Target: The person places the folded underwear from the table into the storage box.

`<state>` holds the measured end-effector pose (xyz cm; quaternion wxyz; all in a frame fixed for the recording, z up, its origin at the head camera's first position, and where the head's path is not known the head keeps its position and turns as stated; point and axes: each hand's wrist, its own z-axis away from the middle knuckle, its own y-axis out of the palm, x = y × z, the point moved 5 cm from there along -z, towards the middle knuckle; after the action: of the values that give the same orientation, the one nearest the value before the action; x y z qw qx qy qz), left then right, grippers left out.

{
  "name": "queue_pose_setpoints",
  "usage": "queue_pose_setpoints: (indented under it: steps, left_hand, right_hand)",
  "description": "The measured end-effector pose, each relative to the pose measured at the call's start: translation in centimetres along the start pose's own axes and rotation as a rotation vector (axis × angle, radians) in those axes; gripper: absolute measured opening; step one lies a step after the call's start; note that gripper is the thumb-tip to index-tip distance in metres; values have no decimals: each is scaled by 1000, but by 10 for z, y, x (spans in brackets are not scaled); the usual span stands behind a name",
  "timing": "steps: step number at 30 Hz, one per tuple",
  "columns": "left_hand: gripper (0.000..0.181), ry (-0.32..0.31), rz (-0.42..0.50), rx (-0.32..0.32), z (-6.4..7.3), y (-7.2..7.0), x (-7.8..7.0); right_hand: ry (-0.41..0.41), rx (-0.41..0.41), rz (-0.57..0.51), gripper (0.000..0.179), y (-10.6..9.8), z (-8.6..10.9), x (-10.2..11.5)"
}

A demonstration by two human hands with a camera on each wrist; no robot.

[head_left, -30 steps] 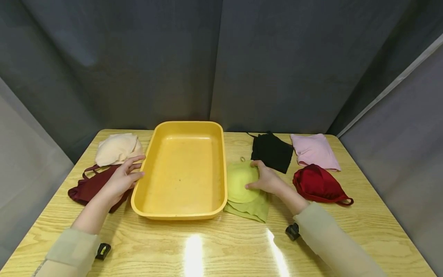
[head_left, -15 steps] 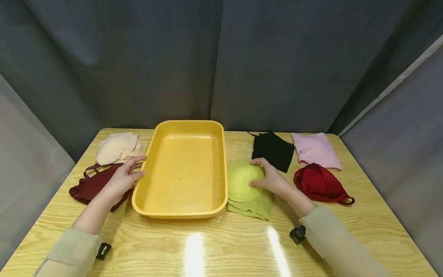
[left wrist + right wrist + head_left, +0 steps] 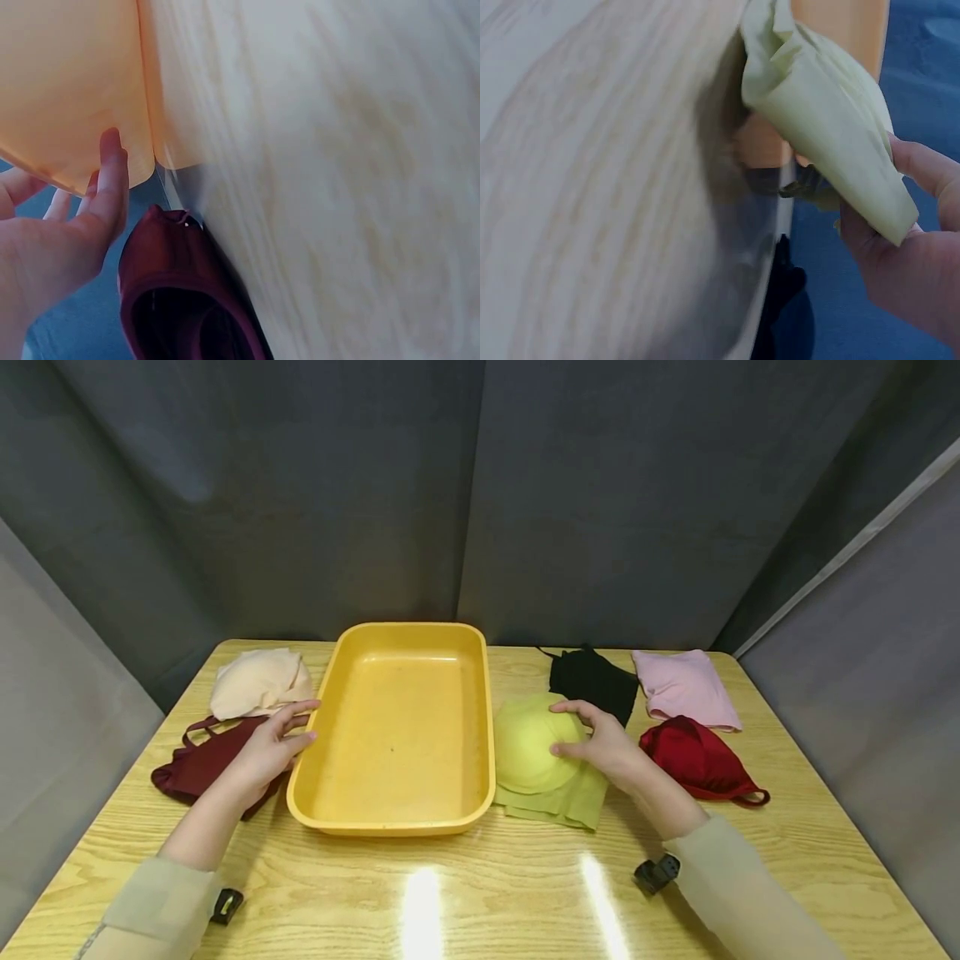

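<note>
In the head view, my right hand (image 3: 607, 743) grips the right edge of a yellow-green bra (image 3: 536, 747), its rounded cup facing up. The right wrist view shows the folded bra (image 3: 825, 120) tilted above the table, between thumb and fingers. My left hand (image 3: 270, 752) lies at the left side of a yellow plastic tray (image 3: 390, 827), fingertips at the rim. From the left wrist, relaxed fingers show against the tray's outer wall (image 3: 67, 82). A dark maroon bra (image 3: 202, 760) lies under the left forearm. The fingers beneath the yellow-green bra are partly hidden.
A cream bra (image 3: 258, 683) lies at the back left. Right of the tray are a black strappy garment (image 3: 592, 681), a folded pink garment (image 3: 686, 687) and a red satin bra (image 3: 697, 760). Grey curtains (image 3: 337, 502) enclose the wooden table (image 3: 337, 893).
My right hand has moved right and slightly back, lifting the yellow-green bra's right side and drawing it away from the tray, partly over the black garment. The left hand stays at the rim.
</note>
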<state>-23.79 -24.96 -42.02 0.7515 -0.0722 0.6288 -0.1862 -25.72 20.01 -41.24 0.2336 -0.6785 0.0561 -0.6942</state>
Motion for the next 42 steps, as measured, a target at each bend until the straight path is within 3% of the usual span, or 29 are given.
queue_pose_setpoints:
  steps: [10,22,32,42]
  left_hand:
    - [54,11,7,8,-1,-1,1]
    - [55,12,20,16,-1,0,1]
    - [55,12,21,18,0,0,0]
    - [55,25,-3,16,2,1,-2]
  right_hand:
    - [45,12,-93,61,-19,12,23]
    - [30,28,-141,62,-32,22,61]
    - [-4,59,-202,61,-27,18,91]
    - [-59,109,-314,59,-4,7,117]
